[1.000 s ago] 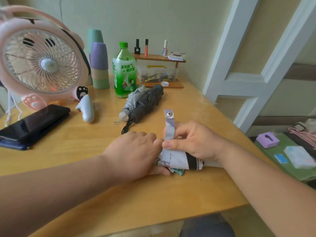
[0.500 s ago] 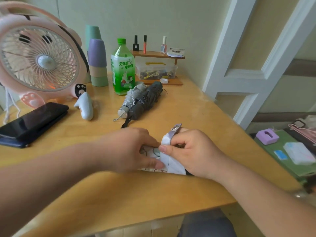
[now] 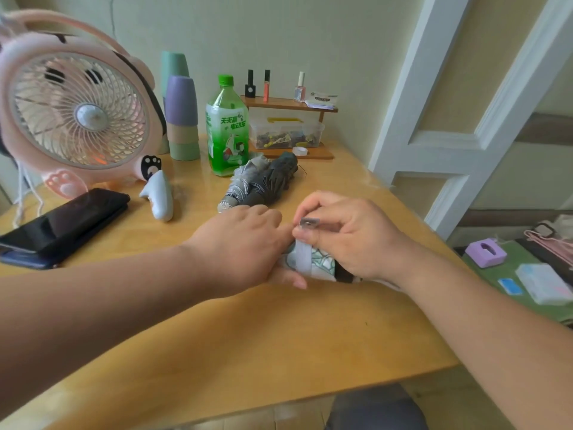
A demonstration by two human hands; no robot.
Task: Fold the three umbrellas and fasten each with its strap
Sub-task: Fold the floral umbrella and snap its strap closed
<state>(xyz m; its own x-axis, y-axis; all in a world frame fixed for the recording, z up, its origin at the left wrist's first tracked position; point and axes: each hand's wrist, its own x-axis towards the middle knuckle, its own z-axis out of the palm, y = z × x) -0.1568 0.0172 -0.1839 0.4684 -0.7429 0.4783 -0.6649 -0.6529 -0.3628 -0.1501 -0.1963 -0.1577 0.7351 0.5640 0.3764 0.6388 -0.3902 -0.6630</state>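
Observation:
A folded white umbrella with a green pattern lies on the wooden table, mostly covered by both hands. My left hand grips its left part, thumb underneath. My right hand pinches the pale lilac strap, which wraps up over the bundle; its metal snap end sits between thumb and fingers. A dark grey folded umbrella lies behind the hands, its silver tip towards me. I see no third umbrella.
A pink fan stands at the back left, with a black phone and a white gadget in front of it. Stacked cups, a green bottle and a small wooden shelf line the wall.
The strap stood straight up a second ago; my right hand has since drawn it over the rolled white umbrella. My left hand has stayed on the bundle.

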